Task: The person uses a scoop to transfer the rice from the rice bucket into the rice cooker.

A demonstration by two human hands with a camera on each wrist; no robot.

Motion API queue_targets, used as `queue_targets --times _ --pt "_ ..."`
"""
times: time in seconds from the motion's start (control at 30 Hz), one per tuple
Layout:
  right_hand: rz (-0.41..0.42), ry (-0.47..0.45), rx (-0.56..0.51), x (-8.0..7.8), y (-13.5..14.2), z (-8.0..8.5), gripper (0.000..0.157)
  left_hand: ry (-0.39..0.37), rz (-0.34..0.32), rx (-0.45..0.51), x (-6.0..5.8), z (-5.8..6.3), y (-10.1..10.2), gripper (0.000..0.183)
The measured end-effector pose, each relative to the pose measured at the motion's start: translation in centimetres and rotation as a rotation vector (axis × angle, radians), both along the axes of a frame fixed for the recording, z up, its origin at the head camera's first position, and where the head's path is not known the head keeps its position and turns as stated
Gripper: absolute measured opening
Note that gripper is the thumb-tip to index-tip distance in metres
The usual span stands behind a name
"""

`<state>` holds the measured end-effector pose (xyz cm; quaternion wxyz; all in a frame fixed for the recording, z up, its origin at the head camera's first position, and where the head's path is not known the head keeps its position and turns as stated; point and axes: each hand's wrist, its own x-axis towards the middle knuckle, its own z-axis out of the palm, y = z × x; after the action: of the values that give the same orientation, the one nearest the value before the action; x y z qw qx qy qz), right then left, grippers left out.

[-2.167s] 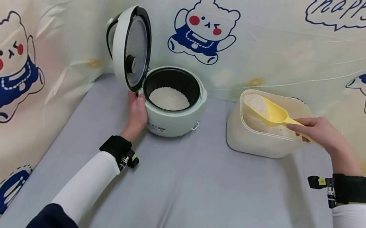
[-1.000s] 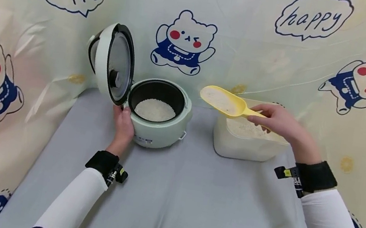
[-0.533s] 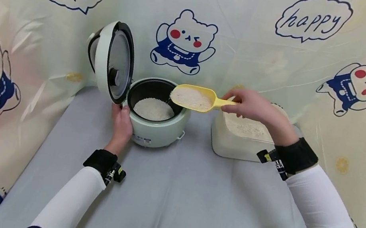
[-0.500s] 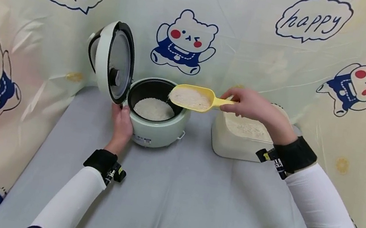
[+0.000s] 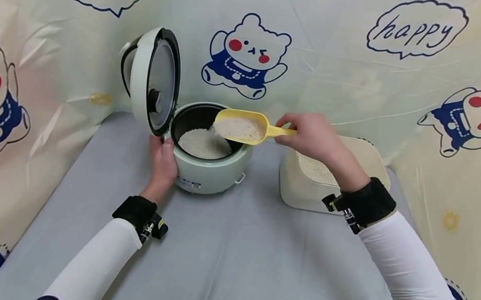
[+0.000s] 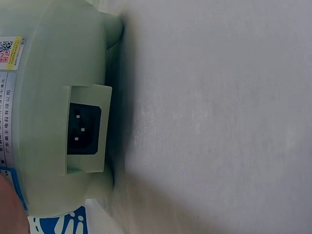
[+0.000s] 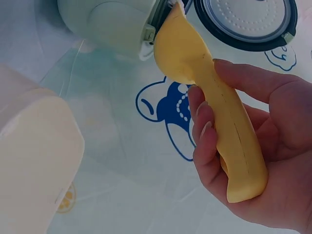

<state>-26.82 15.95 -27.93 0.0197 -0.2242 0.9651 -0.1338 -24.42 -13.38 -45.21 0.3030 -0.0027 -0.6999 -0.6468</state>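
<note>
A pale green rice cooker (image 5: 212, 174) stands with its lid (image 5: 163, 84) raised and white rice (image 5: 203, 145) in its dark pot. My right hand (image 5: 312, 135) grips the handle of a yellow scoop (image 5: 267, 130), fingers wrapped round it in the right wrist view. The scoop, loaded with pale grains, hangs over the pot's right side, its tip tilted down with grains spilling off. My left hand (image 5: 164, 162) rests against the cooker's left side below the lid hinge, fingers partly hidden behind it. Its edge shows in the left wrist view beside the cooker's power socket (image 6: 84, 129).
A cream grain bin (image 5: 304, 195) with an open top sits on the right, partly behind the right forearm. Grey cloth (image 5: 249, 268) covers the table. A printed curtain (image 5: 330, 69) with bears rises behind and on both sides.
My right hand has lifted the loaded scoop out of the bin and carried it left over the pot, where grains start falling. The left hand keeps its place on the cooker.
</note>
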Motion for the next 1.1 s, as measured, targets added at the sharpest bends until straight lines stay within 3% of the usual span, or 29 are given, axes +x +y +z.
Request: queue_targets --times 0.2,0.43,0.73,1.1 --pt "0.021 0.183 0.077 0.6 -0.8 -0.5 0.031 0.004 -0.008 0.005 0.0 0.1 0.1 0.056" --pt "0.061 0.288 0.087 1.0 -2.1 -1.0 0.032 0.030 -0.003 -0.012 -0.1 0.0 0.1 0.057" --pt "0.144 0.488 0.106 1.2 -2.6 -2.2 0.029 0.014 -0.005 -0.001 -0.1 -0.2 -0.1 0.057" --pt "0.104 0.416 0.064 0.9 -1.4 -3.6 0.035 0.023 -0.008 -0.009 0.0 -0.2 -0.1 0.058"
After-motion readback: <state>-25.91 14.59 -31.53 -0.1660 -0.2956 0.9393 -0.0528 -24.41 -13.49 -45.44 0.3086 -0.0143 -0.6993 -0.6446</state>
